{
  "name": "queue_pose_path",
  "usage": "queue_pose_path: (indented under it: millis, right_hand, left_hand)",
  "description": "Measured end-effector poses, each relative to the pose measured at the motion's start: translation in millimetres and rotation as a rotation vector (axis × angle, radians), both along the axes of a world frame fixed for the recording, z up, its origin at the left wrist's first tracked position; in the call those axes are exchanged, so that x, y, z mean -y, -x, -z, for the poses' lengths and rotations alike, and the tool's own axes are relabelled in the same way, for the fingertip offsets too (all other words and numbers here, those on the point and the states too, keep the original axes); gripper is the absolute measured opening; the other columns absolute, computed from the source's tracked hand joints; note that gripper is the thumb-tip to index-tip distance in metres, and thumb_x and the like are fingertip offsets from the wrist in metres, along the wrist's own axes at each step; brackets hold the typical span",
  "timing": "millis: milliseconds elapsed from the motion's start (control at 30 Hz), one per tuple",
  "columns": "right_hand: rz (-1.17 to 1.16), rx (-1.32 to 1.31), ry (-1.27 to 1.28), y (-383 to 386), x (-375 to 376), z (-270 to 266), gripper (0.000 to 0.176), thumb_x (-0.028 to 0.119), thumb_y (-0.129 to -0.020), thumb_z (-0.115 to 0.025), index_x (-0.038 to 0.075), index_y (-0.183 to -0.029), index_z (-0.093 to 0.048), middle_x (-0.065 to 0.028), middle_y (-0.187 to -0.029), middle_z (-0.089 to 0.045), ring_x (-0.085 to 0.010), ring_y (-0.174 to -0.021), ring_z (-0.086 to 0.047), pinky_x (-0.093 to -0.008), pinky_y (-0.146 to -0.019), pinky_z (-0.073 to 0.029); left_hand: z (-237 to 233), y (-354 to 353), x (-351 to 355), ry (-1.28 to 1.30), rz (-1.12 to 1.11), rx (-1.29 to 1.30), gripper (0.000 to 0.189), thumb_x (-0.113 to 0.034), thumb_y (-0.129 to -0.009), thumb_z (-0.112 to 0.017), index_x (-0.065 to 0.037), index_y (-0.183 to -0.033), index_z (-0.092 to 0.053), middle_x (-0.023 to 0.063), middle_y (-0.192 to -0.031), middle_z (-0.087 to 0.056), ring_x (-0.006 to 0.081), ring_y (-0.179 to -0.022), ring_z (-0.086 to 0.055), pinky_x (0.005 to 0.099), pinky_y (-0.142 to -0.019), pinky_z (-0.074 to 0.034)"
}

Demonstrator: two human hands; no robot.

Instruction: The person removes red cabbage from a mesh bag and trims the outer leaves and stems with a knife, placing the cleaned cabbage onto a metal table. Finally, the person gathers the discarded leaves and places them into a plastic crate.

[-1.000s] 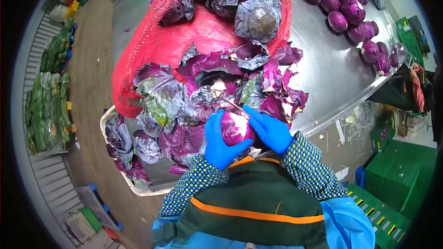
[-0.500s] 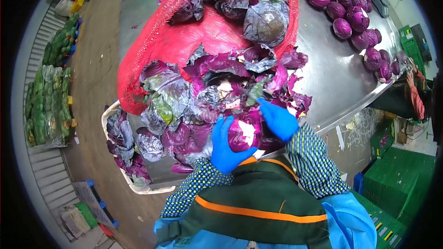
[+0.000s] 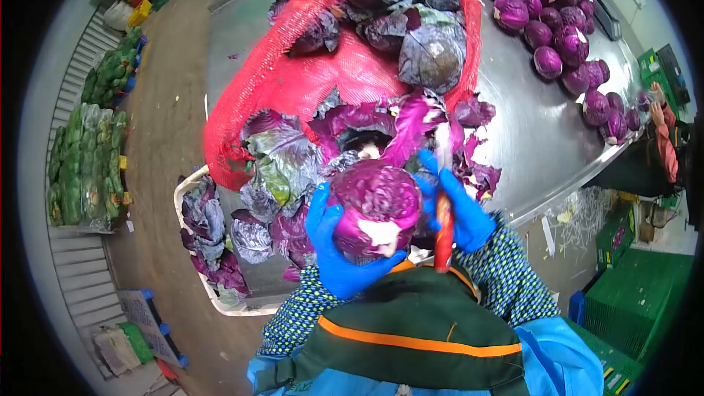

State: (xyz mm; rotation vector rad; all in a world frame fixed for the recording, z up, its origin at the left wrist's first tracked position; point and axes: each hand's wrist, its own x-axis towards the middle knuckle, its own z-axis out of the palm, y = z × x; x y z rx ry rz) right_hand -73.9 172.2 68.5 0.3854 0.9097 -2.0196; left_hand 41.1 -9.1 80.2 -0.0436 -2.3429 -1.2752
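Observation:
My left hand (image 3: 339,258), in a blue glove, is wrapped round the left side and underside of a red cabbage (image 3: 375,194). A pale cut patch shows on the cabbage's side nearest me. My right hand (image 3: 466,213), gloved in blue too, grips a knife (image 3: 444,231) by its red-orange handle, just right of the cabbage. The blade points up and away from me, slightly blurred. A loose purple leaf (image 3: 414,128) lies beyond the cabbage, close to the blade. More outer leaves (image 3: 275,150) are heaped to the left.
A red net sack (image 3: 257,103) with dark untrimmed cabbages (image 3: 433,55) lies on the metal table (image 3: 506,125). Trimmed purple cabbages (image 3: 548,62) are grouped at the far right. A pale-rimmed bin (image 3: 183,209) with leaves stands left. Another person's hand (image 3: 658,114) shows at the right edge.
The cabbage has risen towards me and looks larger. The right hand has drawn back from the leaves, and the red-handled knife in it now shows plainly. The whole view has shifted slightly.

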Motion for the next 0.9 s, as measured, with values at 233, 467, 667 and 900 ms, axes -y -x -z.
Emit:
queue_pose_path:
  millis: [233, 467, 667, 900]
  right_hand:
    - [-0.148, -0.208, 0.128, -12, -3, -7, 0.062, 0.021, -0.083, -0.063, 0.014, -0.137, -0.035, -0.0013, -0.104, -0.059, -0.0052, -0.069, -0.057, -0.0202, -0.053, -0.048]
    - [-0.171, 0.148, 0.395, -28, -10, 28, 0.045, 0.022, -0.094, -0.042, 0.006, -0.135, -0.036, -0.0139, -0.132, -0.045, -0.0248, -0.12, -0.047, -0.0417, -0.102, -0.039]
    - [-0.21, 0.018, 0.339, -29, -14, 25, 0.051, 0.028, -0.094, -0.042, 0.009, -0.14, -0.029, -0.0104, -0.134, -0.044, -0.021, -0.117, -0.049, -0.0359, -0.097, -0.044]
    - [-0.201, -0.138, 0.196, -22, -12, 26, 0.083, 0.041, -0.076, -0.07, 0.008, -0.14, -0.028, -0.0075, -0.122, -0.053, -0.0142, -0.1, -0.058, -0.0273, -0.078, -0.053]
  left_hand:
    - [-58, 31, 11, 0.192, 0.022, 0.256, 0.083, -0.033, -0.057, -0.084, -0.001, -0.122, -0.043, 0.0224, -0.113, -0.042, 0.0349, -0.103, -0.046, 0.0433, -0.087, -0.041]
    - [-47, 62, 43, 0.769, 0.319, 0.577, 0.046, -0.03, -0.073, -0.074, 0.0, -0.104, -0.058, 0.0137, -0.089, -0.058, 0.0304, -0.083, -0.058, 0.0401, -0.075, -0.048]
    - [-82, 45, 20, 0.251, 0.41, 0.447, 0.059, -0.03, -0.064, -0.081, -0.003, -0.109, -0.054, 0.0142, -0.106, -0.05, 0.0283, -0.102, -0.051, 0.0368, -0.088, -0.042]
    - [-72, 52, 30, 0.269, 0.563, 0.513, 0.053, -0.019, -0.065, -0.076, -0.006, -0.109, -0.05, 0.015, -0.107, -0.049, 0.0281, -0.102, -0.05, 0.0389, -0.083, -0.044]
